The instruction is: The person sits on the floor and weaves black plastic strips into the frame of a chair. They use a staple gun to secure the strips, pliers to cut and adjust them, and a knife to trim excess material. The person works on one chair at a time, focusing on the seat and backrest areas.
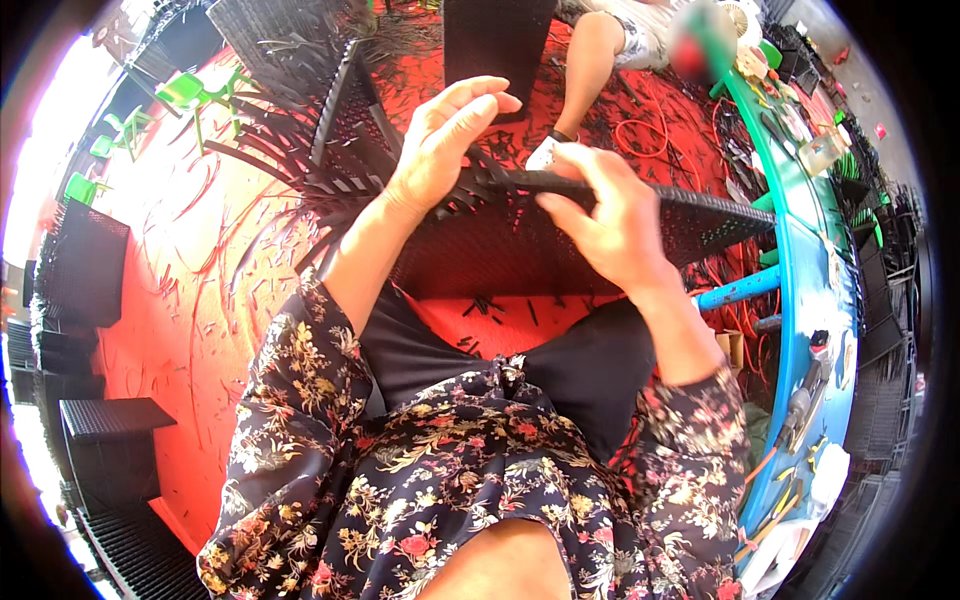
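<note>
A dark woven panel (470,245) with a rail-like upper edge stands across in front of my knees, with loose black strips (340,185) fanning out at its left end. Above that end my left hand (440,145) is raised, thumb and bent fingers drawn together; anything thin between them does not show. My right hand (620,220) is curled over the panel's upper edge, its thumb on the near side and its forefinger on the far side. The remaining fingers of the right hand are hidden.
Black strip scraps lie over the red floor (170,345). Another person's leg (590,70) is beyond the panel. A blue and green table (800,300) with tools curves along the right. Green stools (185,92) and black woven pieces (85,260) stand at left.
</note>
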